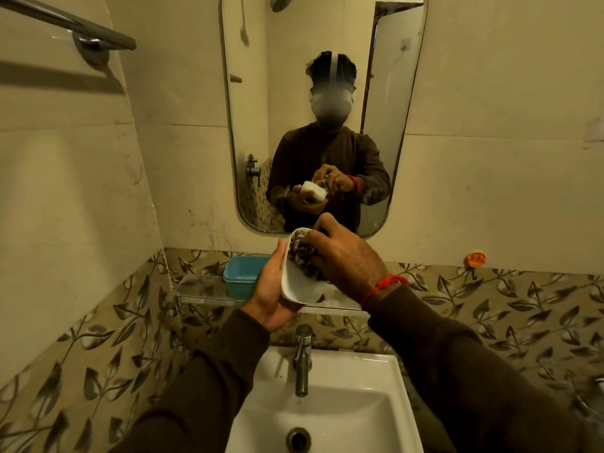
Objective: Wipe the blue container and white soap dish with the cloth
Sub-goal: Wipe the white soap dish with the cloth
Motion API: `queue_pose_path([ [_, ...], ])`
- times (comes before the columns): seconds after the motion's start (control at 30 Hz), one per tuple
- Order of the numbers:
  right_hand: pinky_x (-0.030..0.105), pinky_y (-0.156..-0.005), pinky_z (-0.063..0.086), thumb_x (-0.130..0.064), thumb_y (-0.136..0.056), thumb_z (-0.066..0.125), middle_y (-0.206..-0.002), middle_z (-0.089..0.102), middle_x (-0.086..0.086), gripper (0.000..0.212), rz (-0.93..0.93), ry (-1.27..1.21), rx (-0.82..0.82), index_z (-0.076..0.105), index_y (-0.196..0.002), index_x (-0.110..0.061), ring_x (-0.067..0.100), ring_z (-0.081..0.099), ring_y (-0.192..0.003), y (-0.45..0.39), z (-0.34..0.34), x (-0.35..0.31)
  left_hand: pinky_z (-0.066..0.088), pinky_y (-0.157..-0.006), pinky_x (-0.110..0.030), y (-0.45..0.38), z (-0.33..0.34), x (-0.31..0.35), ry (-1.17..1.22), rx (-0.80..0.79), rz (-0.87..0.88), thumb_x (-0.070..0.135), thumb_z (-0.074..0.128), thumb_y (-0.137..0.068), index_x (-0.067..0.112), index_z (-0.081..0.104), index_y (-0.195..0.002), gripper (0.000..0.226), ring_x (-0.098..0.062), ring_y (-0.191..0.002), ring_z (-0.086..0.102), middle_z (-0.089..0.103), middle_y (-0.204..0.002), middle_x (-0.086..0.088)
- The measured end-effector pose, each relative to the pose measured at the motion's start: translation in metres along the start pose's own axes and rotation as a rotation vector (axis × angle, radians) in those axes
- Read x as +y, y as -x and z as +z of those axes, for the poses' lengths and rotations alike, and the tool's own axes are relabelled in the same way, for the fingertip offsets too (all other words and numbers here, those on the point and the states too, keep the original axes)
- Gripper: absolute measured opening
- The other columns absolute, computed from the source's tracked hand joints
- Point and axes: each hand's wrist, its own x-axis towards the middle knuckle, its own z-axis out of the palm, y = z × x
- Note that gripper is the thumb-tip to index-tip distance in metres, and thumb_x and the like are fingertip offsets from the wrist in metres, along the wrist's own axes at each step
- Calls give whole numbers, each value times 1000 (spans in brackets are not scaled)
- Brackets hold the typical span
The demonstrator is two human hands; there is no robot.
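Over the sink (327, 403), the left hand (271, 289) cups the white soap dish (299, 286) while the right hand's (346, 256) fingers press the bunched cloth (302, 256) inside it, mid-wipe; the blue container (240, 276) sits on the shelf (209, 297), seemingly untouched or finished, I cannot tell.

White soap dish (299, 286): oval, plain white plastic, shallow walls. Held off the shelf, tipped steeply with the open side facing right and one narrow end uppermost. Lower inside wall bare and visible.

Cloth (304, 256): small, bunched wad, mottled dark brown and off-white pattern. Pressed into the upper half of the soap dish interior, partly covered from the right.

Blue container (242, 276): rectangular, light blue plastic, rounded corners, open top, raised rim band around the upper edge. Upright on the glass shelf (209, 297) against the leaf-patterned wall tiles, left of the soap dish and apart from it; right end hidden.
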Motion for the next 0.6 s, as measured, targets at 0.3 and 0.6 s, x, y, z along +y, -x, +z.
queue_pose_path([
  [0.3,40,-96,50,-15,-87,66,-119,59,8,36,160,-213,-277,62,-123,-16,27,55,-112,15,18,-32,56,-94,-52,-6,-9,-5,19,142,68,71,47,-91,9,61,-132,76,-38,-118,65,67,-128,-25],
  [0.6,36,-84,57,-7,-88,65,-101,72,10,15,642,-1350,6,70,-102,-12,22,66,-95,12,16,-17,61,-75,-47,8,-17,-19,216,68,12,58,40,-98,13,61,-131,59,-35,-96,75,73,-116,-21],
])
